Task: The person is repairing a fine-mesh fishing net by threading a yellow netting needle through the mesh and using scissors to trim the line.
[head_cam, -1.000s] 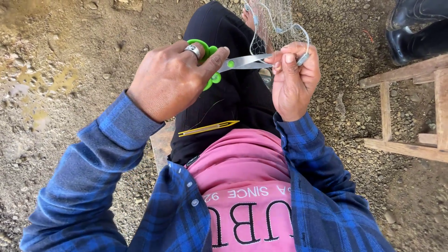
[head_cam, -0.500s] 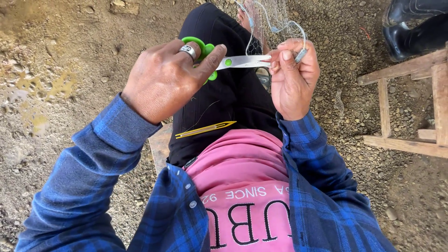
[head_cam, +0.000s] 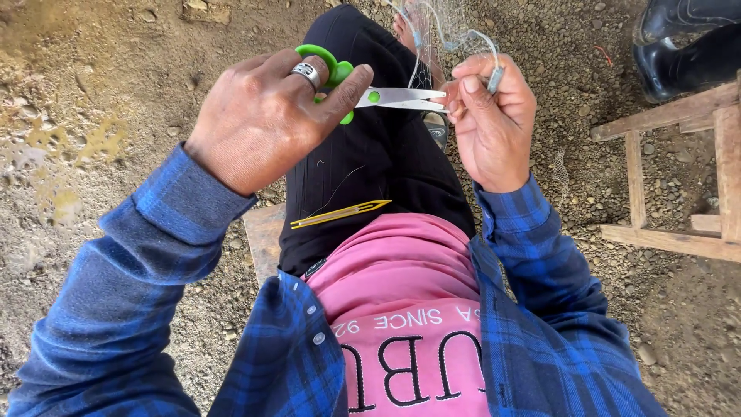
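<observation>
Head view: left hand [head_cam: 262, 116] sits at 11 o'clock, fingers curled through the green-handled scissors [head_cam: 370, 91], blades pointing toward 3 o'clock. Right hand [head_cam: 490, 123] at 1 o'clock pinches thin net line [head_cam: 444, 31] tight, knuckles bent. A yellow netting needle [head_cam: 340, 214] lies on the lap.

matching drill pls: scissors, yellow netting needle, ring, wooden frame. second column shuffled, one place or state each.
Things:
1. scissors
2. yellow netting needle
3. ring
4. wooden frame

Places or states:
A. lying loose on the black-trousered lap
B. standing on the gravel at the right edge
C. held in the left hand, blade tips at the right hand
D. worn on one of the left hand's fingers

Pairs: 1-C, 2-A, 3-D, 4-B
</observation>
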